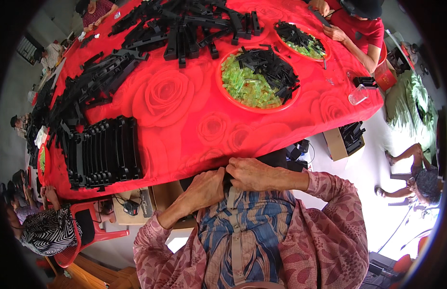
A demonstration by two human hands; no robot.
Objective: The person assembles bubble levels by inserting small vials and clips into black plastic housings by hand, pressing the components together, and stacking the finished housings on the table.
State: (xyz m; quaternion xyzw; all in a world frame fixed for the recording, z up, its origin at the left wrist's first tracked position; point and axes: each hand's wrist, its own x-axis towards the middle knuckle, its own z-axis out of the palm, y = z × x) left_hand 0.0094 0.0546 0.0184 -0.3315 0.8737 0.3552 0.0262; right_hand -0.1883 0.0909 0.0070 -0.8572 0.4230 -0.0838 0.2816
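Note:
Close to my body, just off the near edge of the red table, my two hands meet. My left hand (207,187) is closed, its fingertips turned in toward the other hand. Beside it and slightly higher, my right hand (250,174) is closed too, with the fingers curled under. Something dark shows in the gap between them, but I cannot make out what they grip. Left of my hands, a row of black plastic strips (105,153) stands side by side on the table. Further off sits an orange bowl (254,109) of yellow-green clear pieces (242,84) and small black parts (274,72).
A long pile of black plastic parts (185,29) covers the far and left table. A second orange bowl (324,59) stands before a co-worker in red (360,31). A clear cup (358,95) lies near the right edge. A cardboard box (335,144) stands below.

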